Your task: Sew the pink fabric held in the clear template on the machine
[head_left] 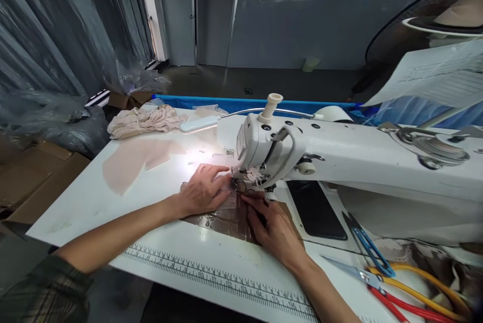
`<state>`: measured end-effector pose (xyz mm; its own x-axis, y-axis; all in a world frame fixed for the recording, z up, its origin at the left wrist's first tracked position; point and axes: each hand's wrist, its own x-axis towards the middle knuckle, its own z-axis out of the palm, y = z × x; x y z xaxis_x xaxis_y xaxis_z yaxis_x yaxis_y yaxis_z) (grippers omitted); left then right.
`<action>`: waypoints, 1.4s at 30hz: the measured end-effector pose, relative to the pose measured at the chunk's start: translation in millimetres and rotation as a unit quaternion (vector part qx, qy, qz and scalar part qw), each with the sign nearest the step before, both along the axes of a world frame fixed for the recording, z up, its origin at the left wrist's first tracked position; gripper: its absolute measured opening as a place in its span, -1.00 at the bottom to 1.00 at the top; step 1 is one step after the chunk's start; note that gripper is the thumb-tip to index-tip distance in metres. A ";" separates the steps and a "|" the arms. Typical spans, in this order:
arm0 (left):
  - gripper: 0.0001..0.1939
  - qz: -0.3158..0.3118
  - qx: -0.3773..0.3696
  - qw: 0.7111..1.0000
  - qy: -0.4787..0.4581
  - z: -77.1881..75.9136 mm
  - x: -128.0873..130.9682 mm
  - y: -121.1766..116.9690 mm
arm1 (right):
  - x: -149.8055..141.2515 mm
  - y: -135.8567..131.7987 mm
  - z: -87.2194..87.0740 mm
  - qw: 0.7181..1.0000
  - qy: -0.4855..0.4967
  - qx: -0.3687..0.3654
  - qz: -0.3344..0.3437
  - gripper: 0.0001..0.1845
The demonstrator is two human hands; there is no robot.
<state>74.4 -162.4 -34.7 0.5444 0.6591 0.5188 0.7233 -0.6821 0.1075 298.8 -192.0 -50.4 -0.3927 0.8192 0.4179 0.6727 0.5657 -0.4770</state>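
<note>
A white sewing machine (324, 144) reaches in from the right, its needle area over a piece of brown fabric (219, 225) with a shiny clear film on it. My left hand (207, 189) lies flat on the film and fabric, left of the presser foot, its fingers stretched out. Close to the foot on the right, my right hand (273, 227) rests on the fabric with its index finger extended and the other fingers bent. Whether its fingertips pinch the cloth is hidden. A small lamp (199, 124) lights the spot beside the needle.
Pale pink cut pieces (128, 162) and a bundle of lace (145, 122) lie at the table's left. A dark phone (317, 207), blue snips (370, 245) and large shears (364, 276) lie to the right. A ruler strip (211, 275) runs along the front edge.
</note>
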 end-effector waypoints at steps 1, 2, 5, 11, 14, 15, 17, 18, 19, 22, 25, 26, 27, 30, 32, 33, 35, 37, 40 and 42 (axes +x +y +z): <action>-0.67 0.003 0.003 1.000 -0.001 2.3 -0.1 2.5 | 0.7 0.0 -2.4 1.000 -0.010 0.002 0.001 -0.67; -0.64 0.010 -0.001 1.000 0.005 5.6 -0.9 7.5 | 1.3 0.0 -4.7 1.000 -0.019 0.004 0.002 -0.67; -0.59 0.066 -0.043 0.996 0.043 21.4 -7.9 39.4 | 2.2 0.5 -9.2 0.999 -0.041 0.004 -0.001 -0.65; -0.39 0.199 -0.221 0.951 0.092 47.4 -21.6 129.2 | 1.4 0.7 -11.7 0.999 -0.049 0.021 0.003 -0.65; -0.38 0.202 -0.224 0.948 0.098 46.9 -19.1 150.3 | 1.1 0.0 -13.9 0.998 -0.053 0.028 0.001 -0.64; -0.39 0.196 -0.223 0.949 0.103 45.3 -17.6 152.5 | 1.0 -0.4 -14.4 0.998 -0.056 0.029 0.000 -0.64; -0.39 0.169 -0.217 0.955 0.114 41.5 -14.9 151.1 | 0.8 -1.5 -14.3 0.997 -0.062 0.033 0.000 -0.64; -0.39 0.150 -0.205 0.960 0.120 39.7 -14.1 148.3 | 0.5 -2.1 -13.5 0.997 -0.064 0.037 0.001 -0.64; -0.39 0.131 -0.188 0.965 0.125 38.3 -13.9 144.6 | 0.1 -2.7 -12.2 0.997 -0.061 0.042 0.003 -0.64; -0.40 0.101 -0.133 0.978 0.125 36.1 -16.9 130.9 | -1.9 -4.9 -6.0 0.998 -0.041 0.043 0.015 -0.63; -0.47 0.076 -0.099 0.986 0.108 35.2 -24.1 112.3 | -3.8 -7.2 0.6 0.999 -0.018 0.019 0.022 -0.62; -0.51 0.055 -0.084 0.990 0.098 34.6 -26.6 103.9 | -4.2 -7.9 2.2 1.000 -0.014 0.009 0.019 -0.62; -0.55 0.031 -0.070 0.993 0.089 33.7 -28.8 94.1 | -4.5 -8.4 3.5 1.000 -0.010 -0.001 0.015 -0.62; -0.68 -0.040 -0.047 0.996 0.062 29.3 -31.6 57.9 | -4.5 -8.6 5.2 1.000 -0.003 -0.029 0.000 -0.62; -0.77 -0.112 -0.042 0.992 0.024 25.4 -30.3 33.4 | -4.2 -7.3 4.9 0.999 0.004 -0.039 -0.005 -0.63; -0.80 -0.153 -0.047 0.987 0.005 23.2 -29.1 23.0 | -4.0 -6.3 4.5 0.999 0.008 -0.041 -0.006 -0.64; -0.82 -0.220 -0.073 0.972 -0.029 18.6 -26.6 7.5 | -3.6 -4.2 3.7 0.999 0.015 -0.036 -0.009 -0.66; -0.79 -0.242 -0.107 0.963 -0.052 13.8 -24.9 -0.2 | -3.6 -2.7 3.2 0.999 0.022 -0.027 -0.008 -0.69; -0.85 -0.221 -0.134 0.964 -0.055 8.2 -25.2 -1.9 | -4.6 -2.5 3.4 0.999 0.039 -0.015 0.008 -0.74; -0.80 -0.205 -0.146 0.967 -0.047 6.9 -26.7 -0.8 | -5.7 -2.8 4.5 0.998 0.047 -0.011 0.029 -0.75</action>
<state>47.7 -163.2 -27.8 0.7502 0.5241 0.4031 0.3770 -0.8399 0.3904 293.1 -194.7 -45.9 -0.3986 0.8059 0.4377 0.5911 0.5907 -0.5492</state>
